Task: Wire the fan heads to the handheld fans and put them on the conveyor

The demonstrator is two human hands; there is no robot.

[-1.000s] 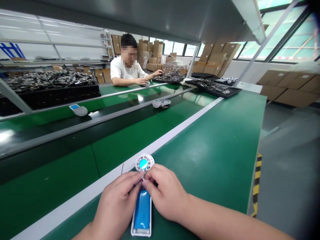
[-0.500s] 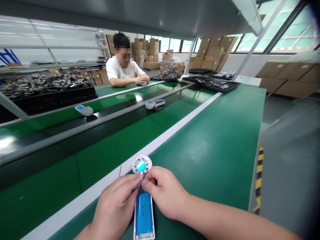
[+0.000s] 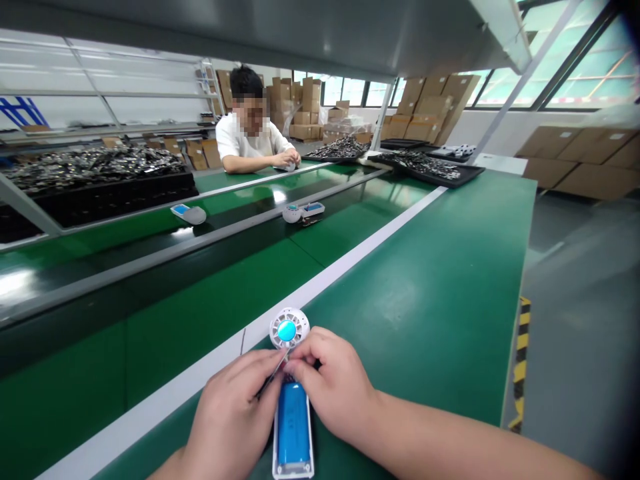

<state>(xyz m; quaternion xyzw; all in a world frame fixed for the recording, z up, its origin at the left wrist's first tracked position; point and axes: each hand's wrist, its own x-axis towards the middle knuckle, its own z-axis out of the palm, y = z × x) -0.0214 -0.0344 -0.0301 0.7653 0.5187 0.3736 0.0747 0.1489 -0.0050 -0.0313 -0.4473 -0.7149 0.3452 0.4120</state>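
Observation:
An opened handheld fan (image 3: 289,328) lies in front of me on the green bench. Its round white head has spokes and a shiny turquoise centre, and a blue battery (image 3: 293,423) fills the white handle. My left hand (image 3: 235,393) is closed at the neck, thumb and fingers pinching a thin, dark-edged flat piece (image 3: 271,379). Opposite it, my right hand (image 3: 335,380) is closed in a pinch, its fingertips meeting the left ones just under the fan head. What the right fingertips hold is hidden. Small wires show between hands and battery.
Green belts carry another opened fan (image 3: 294,213) and a farther one (image 3: 190,213). A co-worker (image 3: 253,140) sits across, hands on a small white item. Black trays (image 3: 465,177) of shiny parts stand at the far end. An overhead shelf (image 3: 300,40) spans above; the bench edge (image 3: 517,320) is right.
The nearer belt's fan has slid slightly left and closer; the one on the far belt has moved right. My hands keep their pinch at the fan's neck, with only small finger shifts.

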